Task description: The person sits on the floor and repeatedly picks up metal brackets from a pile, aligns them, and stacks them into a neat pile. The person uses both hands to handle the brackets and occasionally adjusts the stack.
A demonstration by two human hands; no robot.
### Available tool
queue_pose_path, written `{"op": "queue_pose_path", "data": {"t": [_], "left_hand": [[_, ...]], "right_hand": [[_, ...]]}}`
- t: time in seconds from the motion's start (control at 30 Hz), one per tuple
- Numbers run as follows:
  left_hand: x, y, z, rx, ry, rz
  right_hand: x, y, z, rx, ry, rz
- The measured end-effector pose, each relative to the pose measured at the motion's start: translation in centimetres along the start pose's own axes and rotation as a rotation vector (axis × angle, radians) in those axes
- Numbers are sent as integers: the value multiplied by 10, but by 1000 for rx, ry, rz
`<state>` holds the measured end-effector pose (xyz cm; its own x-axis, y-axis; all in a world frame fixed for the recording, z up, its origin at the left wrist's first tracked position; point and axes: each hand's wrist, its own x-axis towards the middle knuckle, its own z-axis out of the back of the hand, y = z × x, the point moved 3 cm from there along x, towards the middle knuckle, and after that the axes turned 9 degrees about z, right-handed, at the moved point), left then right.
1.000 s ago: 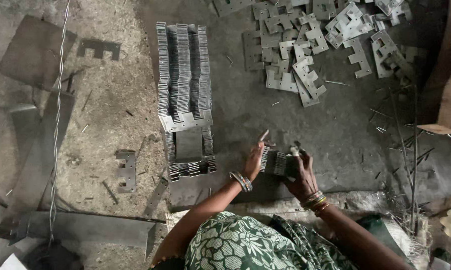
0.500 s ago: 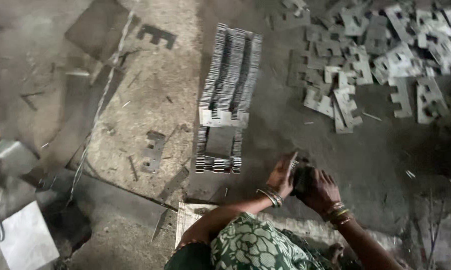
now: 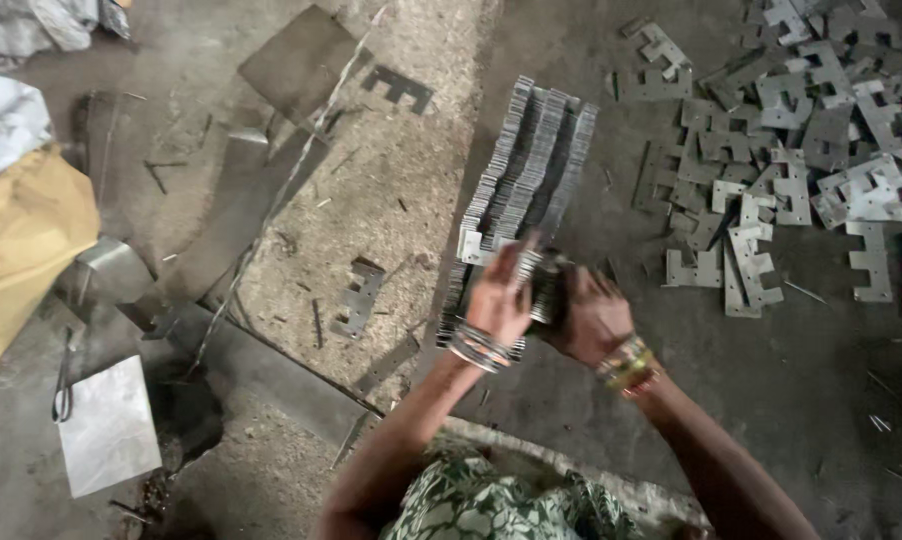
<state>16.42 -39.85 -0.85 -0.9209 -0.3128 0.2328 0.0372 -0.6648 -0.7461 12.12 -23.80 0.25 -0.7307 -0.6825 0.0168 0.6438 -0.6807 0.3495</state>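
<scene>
Both my hands meet over the floor and together grip a small bundle of flat notched metal plates (image 3: pixel 544 282). My left hand (image 3: pixel 498 300) presses the bundle from the left with fingers raised. My right hand (image 3: pixel 593 317) cups it from the right. Just beyond the bundle lies a long stacked row of the same plates (image 3: pixel 531 170), standing on edge. Bangles circle both wrists.
A loose heap of cut metal plates (image 3: pixel 801 150) spreads at the upper right. A single plate (image 3: pixel 357 297) lies on the dusty floor to the left. Metal sheet offcuts (image 3: pixel 111 425) and a yellow sack (image 3: pixel 21 245) sit at the far left.
The view has swung to the left, and my hands with the bundle have moved up to the near end of the stacked row.
</scene>
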Motion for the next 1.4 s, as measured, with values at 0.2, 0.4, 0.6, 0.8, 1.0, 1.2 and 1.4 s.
{"op": "queue_pose_path", "data": {"t": [0.2,0.4,0.6,0.8,1.0,1.2,1.4], "left_hand": [[22,81,56,-8,103,315],[19,131,24,-644,35,621],[55,141,16,-243,48,389],[63,134,27,-115,108,99],[55,136,19,-90,112,182],[50,141,10,-321,-81,99],[48,147,6,-652,-50,437]], "right_hand": [[61,55,-15,-118,244,80],[62,61,-19,-233,190,51],[66,38,-49,-9,-292,-119],[67,39,-76,348,-469,-128],[68,44,-80,306,-460,-84],[64,40,-84,372,-328,-85],[56,46,-51,157,-190,-75]]}}
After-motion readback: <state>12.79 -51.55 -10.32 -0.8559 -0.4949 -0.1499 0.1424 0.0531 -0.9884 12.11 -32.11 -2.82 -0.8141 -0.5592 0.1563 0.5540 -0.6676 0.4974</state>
